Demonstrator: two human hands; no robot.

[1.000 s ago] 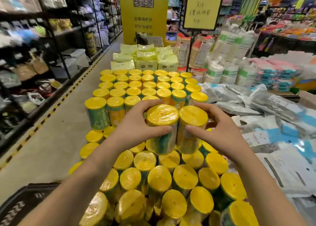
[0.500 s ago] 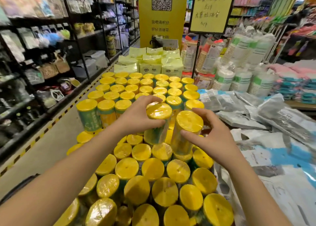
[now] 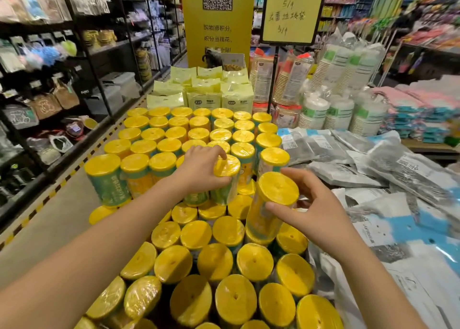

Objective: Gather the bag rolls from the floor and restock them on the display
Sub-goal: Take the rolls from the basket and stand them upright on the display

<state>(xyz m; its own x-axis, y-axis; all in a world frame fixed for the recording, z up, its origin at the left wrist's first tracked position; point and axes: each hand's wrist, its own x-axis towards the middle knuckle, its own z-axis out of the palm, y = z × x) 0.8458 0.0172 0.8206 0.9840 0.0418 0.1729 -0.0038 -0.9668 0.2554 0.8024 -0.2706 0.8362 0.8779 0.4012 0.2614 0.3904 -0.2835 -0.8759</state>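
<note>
The display [image 3: 199, 134] is packed with upright yellow-topped bag rolls in two tiers. My left hand [image 3: 199, 171] grips one wrapped roll [image 3: 227, 179] from the side, index finger over its top, tilted at the front edge of the upper tier. My right hand [image 3: 316, 211] holds a second roll [image 3: 273, 199] with thumb below its cap and fingers behind; it leans on the lower tier's rolls [image 3: 229, 231]. The two rolls are apart.
Grey and blue flat bag packs [image 3: 398, 204] lie heaped on the right. Stacked paper cups [image 3: 336, 104] and pale green packets [image 3: 204, 97] stand behind the rolls. A sign post [image 3: 273, 79] rises at the back. Dark shelves [image 3: 49, 79] line the aisle floor [image 3: 49, 229] on the left.
Both hands moved forward and apart over the display. The left roll has gone toward the upper tier; the right roll has dropped lower and tilted onto the lower tier.
</note>
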